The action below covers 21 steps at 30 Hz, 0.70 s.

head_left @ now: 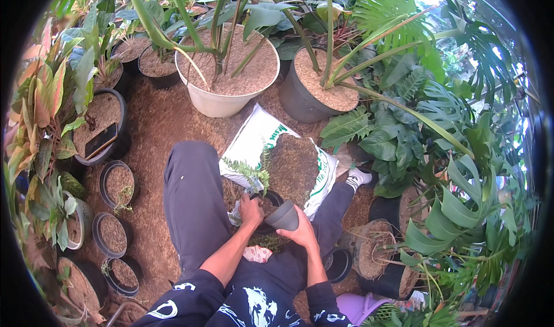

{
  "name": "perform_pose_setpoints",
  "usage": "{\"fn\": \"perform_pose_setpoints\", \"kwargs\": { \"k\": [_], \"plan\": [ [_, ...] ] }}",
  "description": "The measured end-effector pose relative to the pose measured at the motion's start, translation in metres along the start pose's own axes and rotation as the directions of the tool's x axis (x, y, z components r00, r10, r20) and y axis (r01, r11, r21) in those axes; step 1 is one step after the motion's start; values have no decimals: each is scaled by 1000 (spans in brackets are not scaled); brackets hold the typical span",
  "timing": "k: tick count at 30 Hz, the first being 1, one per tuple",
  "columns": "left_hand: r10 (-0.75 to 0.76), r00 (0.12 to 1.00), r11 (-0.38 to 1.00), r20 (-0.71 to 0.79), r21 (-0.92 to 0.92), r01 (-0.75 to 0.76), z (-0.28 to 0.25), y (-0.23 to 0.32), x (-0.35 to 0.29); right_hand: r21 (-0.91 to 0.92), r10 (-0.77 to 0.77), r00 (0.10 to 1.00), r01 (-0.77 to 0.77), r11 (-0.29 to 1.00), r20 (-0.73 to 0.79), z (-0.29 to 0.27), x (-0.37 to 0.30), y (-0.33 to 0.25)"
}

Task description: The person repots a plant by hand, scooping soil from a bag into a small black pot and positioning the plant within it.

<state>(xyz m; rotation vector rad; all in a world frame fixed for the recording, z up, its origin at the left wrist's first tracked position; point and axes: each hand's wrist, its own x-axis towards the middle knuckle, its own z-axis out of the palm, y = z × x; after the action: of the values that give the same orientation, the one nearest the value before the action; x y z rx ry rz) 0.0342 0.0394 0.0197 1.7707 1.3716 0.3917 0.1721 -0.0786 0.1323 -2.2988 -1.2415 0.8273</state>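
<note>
My right hand (301, 232) grips a small dark grey plant pot (283, 215), tilted over between my knees. My left hand (251, 210) is closed at the left rim of a black plant pot (270, 202); its fingertips are partly hidden, and what they pinch cannot be made out. Just above that hand rises a small green fern (254, 174), its base hidden by the pot and my fingers. Beyond both hands lies an opened white sack (248, 136) with green print, dark soil (293, 164) heaped in its mouth.
A large white pot (228, 103) and a large black pot (306, 105) with tall plants stand beyond the sack. Several small black pots (112, 234) line the left. An empty black pot (337, 264) and a purple container (359, 308) sit at lower right. Broad leaves (461, 206) crowd the right.
</note>
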Motion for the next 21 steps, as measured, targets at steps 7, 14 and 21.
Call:
{"fn": "perform_pose_setpoints", "kwargs": {
  "k": [7,14,21],
  "plan": [
    [-30,999,999,23,15,30,1,0,3,-6,17,1000,-17,1000,-11,2,3,-4],
    [-50,998,998,37,28,49,-3,7,2,-34,32,999,-33,999,-28,1,4,-1],
    [-31,1000,999,4,41,30,1,2,4,184,75,997,-73,980,-4,4,3,2]
  ]
}}
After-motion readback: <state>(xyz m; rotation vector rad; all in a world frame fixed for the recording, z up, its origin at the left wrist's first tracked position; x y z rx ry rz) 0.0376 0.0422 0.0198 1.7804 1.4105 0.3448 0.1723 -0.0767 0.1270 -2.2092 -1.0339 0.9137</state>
